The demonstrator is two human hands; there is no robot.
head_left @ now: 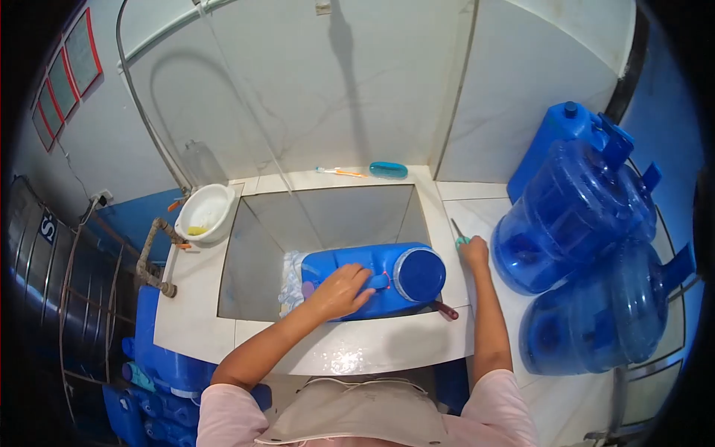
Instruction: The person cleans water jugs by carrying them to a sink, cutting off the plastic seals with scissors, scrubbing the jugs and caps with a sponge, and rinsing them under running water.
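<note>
Head view: the left hand [345, 290], grip impossible to tell, rests on a blue jug [380, 261] that could roll if held loosely; the right hand [474, 252] clasps a teal-handled blade [462, 240].

From my head, one camera looks forward and down, near above my bare left hand [342, 292] and right hand [474, 254].
</note>
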